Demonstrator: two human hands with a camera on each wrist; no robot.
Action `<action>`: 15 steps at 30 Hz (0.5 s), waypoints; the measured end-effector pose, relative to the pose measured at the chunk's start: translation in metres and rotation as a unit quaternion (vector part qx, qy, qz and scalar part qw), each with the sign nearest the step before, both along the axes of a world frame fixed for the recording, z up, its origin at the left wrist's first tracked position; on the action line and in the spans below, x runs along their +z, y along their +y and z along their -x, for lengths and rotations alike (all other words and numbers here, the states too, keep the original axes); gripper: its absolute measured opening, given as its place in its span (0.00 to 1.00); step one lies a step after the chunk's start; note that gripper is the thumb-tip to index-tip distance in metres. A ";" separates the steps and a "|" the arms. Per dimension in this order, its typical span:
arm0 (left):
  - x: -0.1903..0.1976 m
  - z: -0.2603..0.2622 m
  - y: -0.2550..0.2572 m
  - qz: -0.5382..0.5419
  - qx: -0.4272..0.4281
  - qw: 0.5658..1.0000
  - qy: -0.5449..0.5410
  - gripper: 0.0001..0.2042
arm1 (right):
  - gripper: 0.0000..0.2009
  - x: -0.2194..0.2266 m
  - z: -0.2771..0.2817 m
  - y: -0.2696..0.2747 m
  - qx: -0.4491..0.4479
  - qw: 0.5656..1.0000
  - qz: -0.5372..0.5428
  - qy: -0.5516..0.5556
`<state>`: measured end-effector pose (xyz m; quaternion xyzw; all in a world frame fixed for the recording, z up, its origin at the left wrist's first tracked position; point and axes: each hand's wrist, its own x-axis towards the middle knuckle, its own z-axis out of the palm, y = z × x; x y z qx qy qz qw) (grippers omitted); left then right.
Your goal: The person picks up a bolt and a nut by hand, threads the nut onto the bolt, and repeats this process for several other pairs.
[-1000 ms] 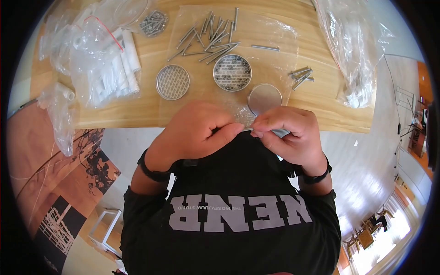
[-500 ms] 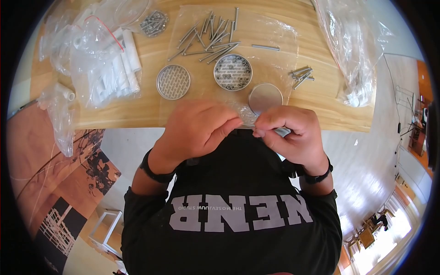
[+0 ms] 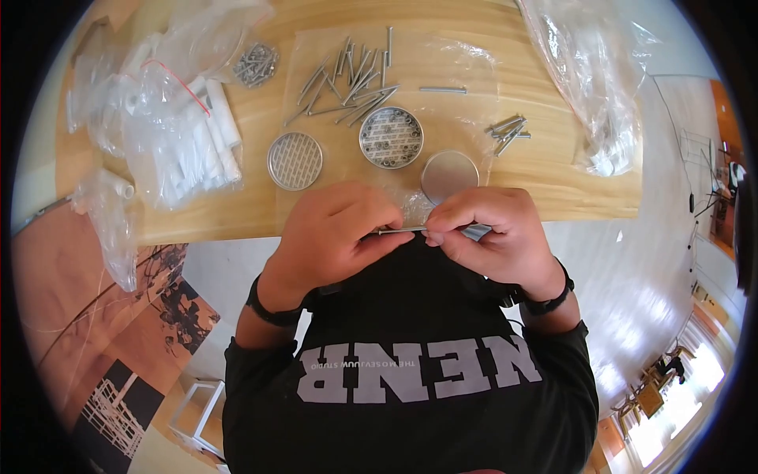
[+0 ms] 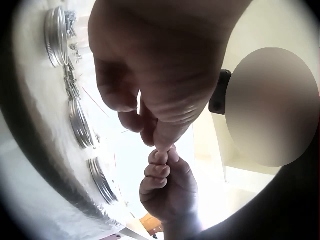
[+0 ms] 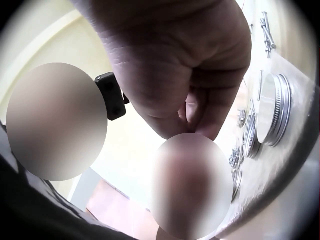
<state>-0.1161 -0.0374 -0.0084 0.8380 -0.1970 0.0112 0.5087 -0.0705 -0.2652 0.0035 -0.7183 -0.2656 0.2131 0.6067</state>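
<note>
Right now I see both hands held together just off the near edge of the bench (image 3: pixel 553 201), over the black shirt (image 3: pixel 410 316). My left hand (image 3: pixel 332 237) has its fingers curled, thumb and forefinger pinched on one end of a thin metal pin (image 3: pixel 399 230) that lies level between the hands. My right hand (image 3: pixel 493 233) pinches the other end, its remaining fingers folded into the palm; something pale and metallic pokes out under its fingers, but I cannot tell what. In the left wrist view the fingertips of both hands meet, with the pin itself too small to make out. On the bench, close to the near edge and just beyond the right hand, lies a plain round lid (image 3: pixel 449 175). Further in sit two open tins, one (image 3: pixel 391 137) near the middle and one (image 3: pixel 295 160) to its left. A heap of long pins (image 3: pixel 347 75) lies toward the far edge, a smaller cluster (image 3: pixel 505 130) toward the right. White tubes in a clear bag (image 3: pixel 189 142) occupy the left end, and another clear bag (image 3: pixel 592 87) rests at the right end.
</note>
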 end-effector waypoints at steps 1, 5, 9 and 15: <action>-0.004 0.000 0.000 -0.006 0.018 0.998 -0.067 0.12 | 0.06 0.000 0.000 0.001 -0.003 1.000 -0.001 -0.001; 0.001 0.002 0.000 -0.064 0.020 0.992 -0.110 0.11 | 0.06 0.001 0.000 0.003 -0.006 1.000 -0.012 0.001; 0.001 0.003 0.011 -0.040 -0.054 0.998 0.001 0.07 | 0.06 -0.003 0.001 0.006 0.011 0.998 -0.006 -0.057; 0.014 0.005 0.008 0.023 -0.041 0.987 0.156 0.06 | 0.06 0.002 -0.001 0.004 0.022 0.999 -0.008 -0.048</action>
